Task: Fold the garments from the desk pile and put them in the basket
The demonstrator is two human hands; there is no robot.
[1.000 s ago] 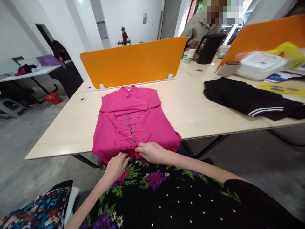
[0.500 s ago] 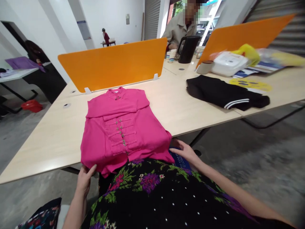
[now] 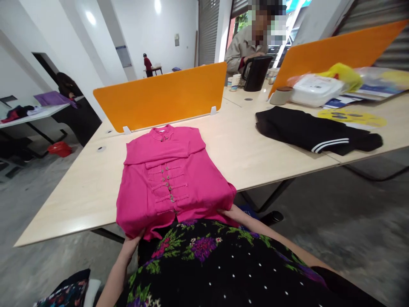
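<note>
A pink long-sleeved shirt (image 3: 204,179) with knotted front fastenings lies face up on the wooden table (image 3: 76,183). Its sleeves are folded across the chest, and the lower hem hangs over the front edge near my body. At the hem's left corner, my left hand (image 3: 131,245) is closed on the cloth, its fingers mostly hidden under it. My right hand (image 3: 233,214) grips the hem on the right side, below the table edge, with the fingertips partly hidden by the fabric.
A folded black garment (image 3: 297,128) with white stripes lies to the right. Behind it are a white plastic container (image 3: 316,89), a cup (image 3: 281,96) and a black kettle (image 3: 257,72). Orange dividers (image 3: 166,96) stand along the back, with a person (image 3: 243,47) beyond.
My right hand has moved left from beside the shirt onto its hem. My left hand has moved further under the left hem corner. The view has shifted slightly.
</note>
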